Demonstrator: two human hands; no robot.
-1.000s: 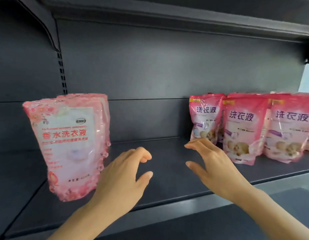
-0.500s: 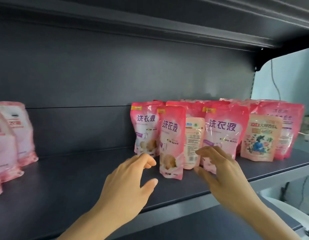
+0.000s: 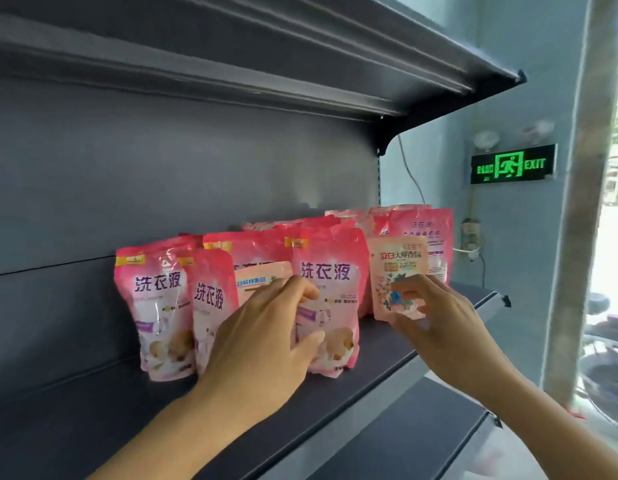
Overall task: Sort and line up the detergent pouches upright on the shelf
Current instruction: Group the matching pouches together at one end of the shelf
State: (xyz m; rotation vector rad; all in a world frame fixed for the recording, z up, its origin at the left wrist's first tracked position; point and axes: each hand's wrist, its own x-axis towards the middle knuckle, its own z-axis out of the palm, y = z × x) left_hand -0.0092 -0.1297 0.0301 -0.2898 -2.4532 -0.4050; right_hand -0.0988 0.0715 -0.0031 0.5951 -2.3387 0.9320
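The shelf (image 3: 75, 410) is being left bare at lower left of the frame, giving open passage there. The centre and right are being blocked by upright pouches (image 3: 330, 299), packed touching, with more rows behind. Overhead room is being limited by the upper shelf (image 3: 300, 64).

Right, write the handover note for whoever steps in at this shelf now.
Left hand: open, fingers at the small peach pouch wedged among the pink pouches; no grip yet.
Right hand: fingers on the small floral pouch, grip unclear.
Done: pink pouches stand upright in a crowded cluster on the shelf.
Left: pull both small pouches out, group them apart, straighten the rows.
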